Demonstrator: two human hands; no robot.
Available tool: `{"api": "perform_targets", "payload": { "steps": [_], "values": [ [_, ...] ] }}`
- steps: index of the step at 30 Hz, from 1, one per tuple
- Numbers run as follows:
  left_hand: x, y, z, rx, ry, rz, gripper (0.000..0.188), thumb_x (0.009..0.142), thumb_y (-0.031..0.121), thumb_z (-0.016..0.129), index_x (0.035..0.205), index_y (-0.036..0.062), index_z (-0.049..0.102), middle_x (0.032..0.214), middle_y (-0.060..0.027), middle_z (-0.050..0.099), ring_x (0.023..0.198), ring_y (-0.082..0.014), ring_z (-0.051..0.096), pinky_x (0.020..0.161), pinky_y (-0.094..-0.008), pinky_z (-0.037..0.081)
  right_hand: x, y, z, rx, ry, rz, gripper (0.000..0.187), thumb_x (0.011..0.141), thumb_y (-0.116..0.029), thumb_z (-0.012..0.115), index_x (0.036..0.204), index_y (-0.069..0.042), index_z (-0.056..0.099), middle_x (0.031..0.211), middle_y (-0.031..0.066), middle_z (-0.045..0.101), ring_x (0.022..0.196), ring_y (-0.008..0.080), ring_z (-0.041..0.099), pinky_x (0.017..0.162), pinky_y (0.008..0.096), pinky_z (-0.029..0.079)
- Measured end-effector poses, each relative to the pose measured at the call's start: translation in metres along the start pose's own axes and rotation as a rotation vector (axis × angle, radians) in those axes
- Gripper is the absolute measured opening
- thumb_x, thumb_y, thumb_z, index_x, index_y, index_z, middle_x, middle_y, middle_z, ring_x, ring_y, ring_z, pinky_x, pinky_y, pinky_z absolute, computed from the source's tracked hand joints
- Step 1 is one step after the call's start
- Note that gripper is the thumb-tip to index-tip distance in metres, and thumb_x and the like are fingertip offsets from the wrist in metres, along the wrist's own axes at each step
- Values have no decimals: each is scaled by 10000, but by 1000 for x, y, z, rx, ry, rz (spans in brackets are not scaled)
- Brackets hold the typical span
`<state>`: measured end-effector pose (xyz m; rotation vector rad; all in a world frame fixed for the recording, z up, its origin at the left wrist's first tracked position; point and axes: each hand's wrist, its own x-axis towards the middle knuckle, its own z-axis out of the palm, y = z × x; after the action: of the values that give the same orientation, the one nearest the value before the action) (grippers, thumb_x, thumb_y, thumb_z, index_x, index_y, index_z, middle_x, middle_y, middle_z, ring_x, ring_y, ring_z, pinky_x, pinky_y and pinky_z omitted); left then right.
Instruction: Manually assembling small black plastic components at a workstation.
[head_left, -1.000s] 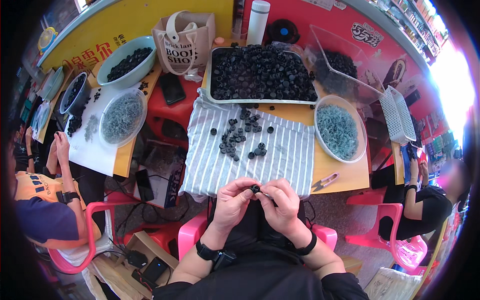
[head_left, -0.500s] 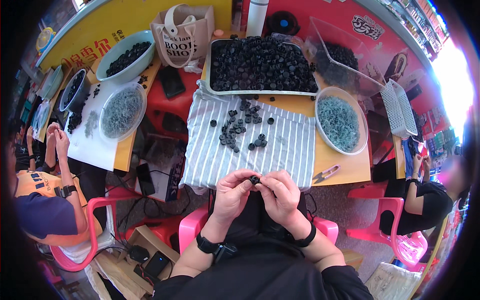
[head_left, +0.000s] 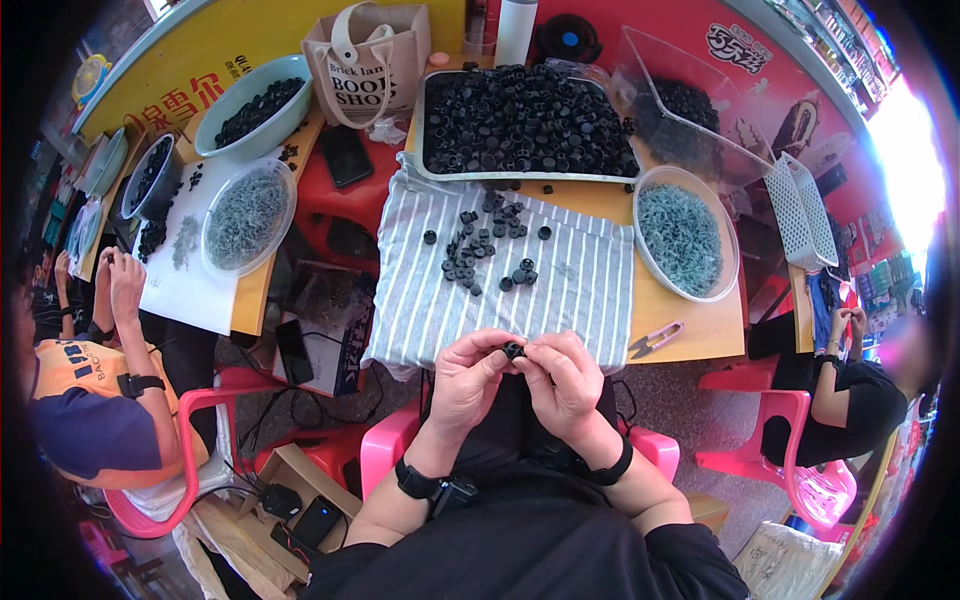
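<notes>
One black part [head_left: 512, 351] is being worked in both hands; the next move seems to call for steadiness. The left hand [head_left: 470, 376] grips it; the right hand [head_left: 562, 376] has fingers closed at its three-o'clock side, contents hidden. It's at the cloth's [head_left: 590, 290] six-o'clock edge.

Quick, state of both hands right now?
Left hand: closed, holding a small black part.
Right hand: closed, pinched beside that part; what it holds can't be told.

A small, rounded black part [head_left: 513, 350] is pinched in the left hand [head_left: 468, 378], against the right hand [head_left: 562, 382], partly covered.
</notes>
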<state>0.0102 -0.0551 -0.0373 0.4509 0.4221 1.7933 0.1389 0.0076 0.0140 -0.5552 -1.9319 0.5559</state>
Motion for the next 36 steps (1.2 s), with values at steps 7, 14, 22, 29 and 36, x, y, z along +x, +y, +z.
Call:
{"api": "perform_targets", "payload": {
  "steps": [7, 14, 22, 29, 36],
  "values": [
    [0, 2, 2, -1, 12, -9, 222, 944, -31, 637, 1163, -32, 673, 1124, -169, 699, 1056, -234, 684, 928, -328, 565, 2, 5, -2, -46, -26, -138, 248, 711, 69, 790, 924, 34, 667, 861, 117, 656, 685, 252, 625, 579, 336, 481],
    [-2, 2, 1, 37, 19, -9, 204, 944, -19, 642, 1140, -42, 696, 1091, -147, 687, 1021, -212, 679, 893, -305, 562, 3, 0, -3, -93, -68, -150, 230, 734, 25, 791, 930, 18, 671, 843, 105, 654, 679, 250, 631, 589, 344, 459],
    [-1, 1, 2, 55, 11, 20, 206, 955, -10, 635, 1145, -59, 698, 1104, -156, 662, 964, -198, 665, 849, -277, 561, 5, 3, -6, -128, -112, -203, 243, 706, 22, 803, 914, 4, 679, 830, 83, 637, 667, 223, 617, 582, 333, 447],
    [-2, 0, 1, 98, 19, 21, 218, 956, 29, 652, 1148, -66, 695, 1113, -149, 652, 987, -188, 652, 850, -268, 558, 8, 3, -4, -134, -115, -251, 244, 678, 16, 814, 884, 2, 684, 836, 81, 632, 656, 222, 607, 569, 335, 447],
    [-3, 0, 0, 135, 12, 32, 214, 962, 39, 652, 1137, -74, 695, 1124, -133, 640, 1002, -179, 636, 853, -263, 545, 8, 5, -4, -120, -131, -236, 259, 657, -8, 838, 859, -4, 677, 823, 78, 629, 644, 226, 592, 555, 331, 450]
  ]
}}
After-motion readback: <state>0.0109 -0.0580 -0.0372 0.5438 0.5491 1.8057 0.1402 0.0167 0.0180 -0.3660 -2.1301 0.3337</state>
